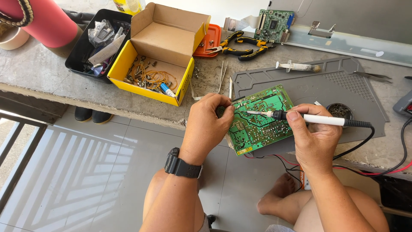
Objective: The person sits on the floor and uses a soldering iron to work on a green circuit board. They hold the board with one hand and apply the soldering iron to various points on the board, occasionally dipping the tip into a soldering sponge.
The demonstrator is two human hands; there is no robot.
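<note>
The right hand (315, 139) is closed in a pen grip around the white handle of a soldering iron (309, 118), whose metal tip lies across the solder side of a green circuit board (257, 122). The left hand (208, 124), with a black watch (183, 164) on its wrist, is curled shut against the board's left edge, pinching something small and dark there; what it is cannot be made out. The board lies tilted at the near edge of a grey work mat (309, 86) on the concrete counter (43, 77). Just right of the board, beyond the iron's handle, sits a round tin of tip cleaner (341, 111). Beyond the board lie a syringe (298, 66), yellow-handled pliers (242, 45) and a second, smaller circuit board (274, 25). To the board's left stands an open yellow cardboard box (159, 56) of wires and screws, with a black tray (92, 43) of bits beside it.
</note>
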